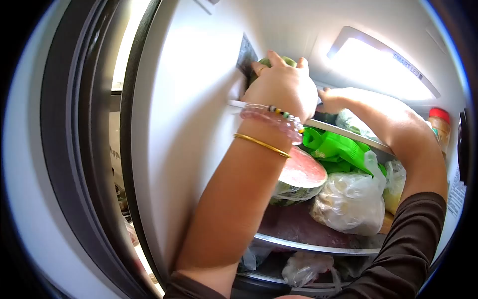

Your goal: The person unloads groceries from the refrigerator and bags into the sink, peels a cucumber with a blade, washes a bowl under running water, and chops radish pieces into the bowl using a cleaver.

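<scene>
Though partly hidden, green item point(289, 61) under left grip point(281, 89), fingers clasping it; right grip point(332, 101), state unclear.

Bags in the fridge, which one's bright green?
The green bag above the whitish plastic bag, beside the cut watermelon; no other bag is bright green.

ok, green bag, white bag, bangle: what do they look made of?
Green bag: probably non-woven fabric or plastic, fairly matte; soft folds, weave too small to tell.
White bag: likely thin plastic film, glossy; crinkled, partly see-through.
Bangle: seemingly polished metal, gold-toned; smooth shine, could be plated.
</scene>
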Action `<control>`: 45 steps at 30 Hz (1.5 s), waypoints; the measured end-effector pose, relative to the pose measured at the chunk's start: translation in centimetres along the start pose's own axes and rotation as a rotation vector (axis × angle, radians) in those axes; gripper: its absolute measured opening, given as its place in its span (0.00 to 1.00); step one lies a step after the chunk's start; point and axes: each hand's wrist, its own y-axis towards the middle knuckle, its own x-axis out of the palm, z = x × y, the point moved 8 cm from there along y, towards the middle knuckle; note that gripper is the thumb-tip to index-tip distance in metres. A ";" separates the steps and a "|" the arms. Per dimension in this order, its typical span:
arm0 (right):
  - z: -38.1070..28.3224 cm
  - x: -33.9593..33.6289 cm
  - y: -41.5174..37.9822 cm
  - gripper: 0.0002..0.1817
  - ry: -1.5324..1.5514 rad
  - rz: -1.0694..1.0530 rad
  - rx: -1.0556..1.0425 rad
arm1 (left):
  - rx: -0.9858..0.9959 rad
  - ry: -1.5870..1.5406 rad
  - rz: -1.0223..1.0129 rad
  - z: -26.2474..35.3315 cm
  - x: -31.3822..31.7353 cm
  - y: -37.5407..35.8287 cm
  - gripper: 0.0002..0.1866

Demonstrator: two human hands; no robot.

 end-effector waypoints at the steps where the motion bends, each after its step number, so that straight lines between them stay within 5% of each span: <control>1: 0.0 0.9 -0.5 0.40 0.001 0.008 0.044 | -0.020 -0.006 0.014 -0.5 0.0 -0.1 0.19; 5: -0.5 4.4 -1.2 0.47 0.128 -0.292 0.059 | -0.009 -0.019 0.044 0.1 -0.8 -0.4 0.18; 9: 2.6 -1.0 -0.5 0.35 0.408 -0.064 0.267 | 0.045 0.003 0.048 0.4 -1.0 -0.5 0.20; 11: 3.0 -4.7 -1.9 0.32 0.363 0.319 0.305 | 0.096 0.071 0.058 0.7 -0.8 -0.4 0.21; 12: 3.1 -4.6 -2.1 0.30 0.288 0.335 0.317 | 0.137 0.132 0.059 1.1 -0.8 -0.5 0.22; 13: 3.5 -4.0 -1.9 0.35 0.220 0.279 0.360 | 0.184 0.282 -0.021 1.3 -0.5 -0.4 0.30; 15: 3.2 -1.6 -1.4 0.44 0.177 0.202 0.303 | 0.077 0.117 -0.001 0.2 -0.2 -0.2 0.30; 16: 2.3 0.3 -1.2 0.51 0.583 -0.092 0.146 | 0.081 0.118 0.011 0.4 -0.3 -0.3 0.30; 19: 1.8 0.6 -1.3 0.61 0.445 -0.031 0.025 | 0.185 0.300 0.047 1.3 -1.0 -0.9 0.30; 20: 1.7 -1.2 -3.0 0.62 0.353 -0.036 0.177 | 0.112 0.153 0.040 0.5 -0.6 -0.4 0.29; 24: 0.4 -2.2 -3.6 0.58 0.265 -0.008 0.167 | 0.077 0.024 0.104 -0.4 -0.3 -0.4 0.19; 27: 0.3 -2.6 -2.9 0.56 0.241 -0.124 0.037 | 0.022 0.000 0.110 -0.4 -1.2 -0.9 0.22; 30: 1.1 -5.9 -5.0 0.56 0.274 0.047 0.028 | -0.147 -0.183 0.155 -0.9 -3.4 -2.8 0.30; 31: 1.1 -6.6 -5.9 0.59 0.234 0.002 0.044 | -0.118 -0.220 0.187 -0.8 -3.7 -3.0 0.25; 35: 2.0 -8.6 -10.1 0.58 0.860 0.012 0.095 | -0.170 -0.186 0.273 -0.9 -4.7 -3.4 0.28; 39: 2.2 -12.5 -15.4 0.38 0.986 0.075 0.072 | -0.180 -0.200 0.445 -1.0 -5.9 -4.2 0.26; 45: 1.4 -13.1 -22.3 0.32 1.625 0.408 0.020 | -0.049 -0.257 0.831 -0.8 -7.1 -5.8 0.11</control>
